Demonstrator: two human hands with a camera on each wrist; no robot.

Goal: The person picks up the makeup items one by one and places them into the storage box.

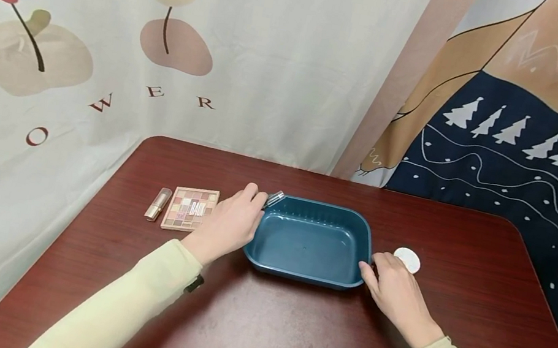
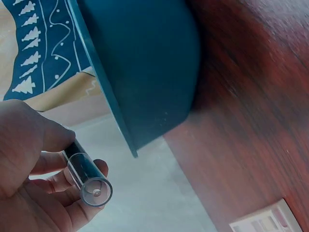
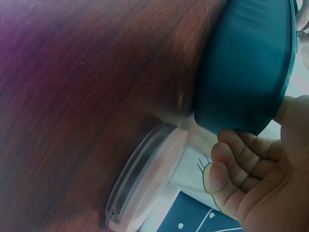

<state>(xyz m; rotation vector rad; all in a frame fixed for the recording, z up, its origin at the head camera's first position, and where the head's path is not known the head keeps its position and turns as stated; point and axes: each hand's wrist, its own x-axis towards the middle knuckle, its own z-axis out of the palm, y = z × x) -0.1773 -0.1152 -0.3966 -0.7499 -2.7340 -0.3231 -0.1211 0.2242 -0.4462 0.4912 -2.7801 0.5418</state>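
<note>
A dark blue rectangular plastic basin [image 1: 307, 244] stands on the table, with nothing visible inside. At its far left corner, my left hand [image 1: 234, 219] pinches a small lipstick tube [image 2: 88, 176] with a clear end, held between thumb and fingers just outside the basin wall. The tube tips over the rim in the head view. On the other side, my right hand [image 1: 400, 292] grips the basin's right rim, thumb at the edge and fingers curled against the outer wall. A round compact [image 3: 149, 179], white on top in the head view, lies just beyond that hand.
Left of the basin lie an eyeshadow palette [image 1: 189, 208] and an upright-pointing lipstick [image 1: 158, 204] with a clear cap, both flat on the reddish-brown table [image 1: 284, 336]. Behind the table hang a white printed curtain [image 1: 287, 63] and a dark blue patterned cloth [image 1: 525, 174].
</note>
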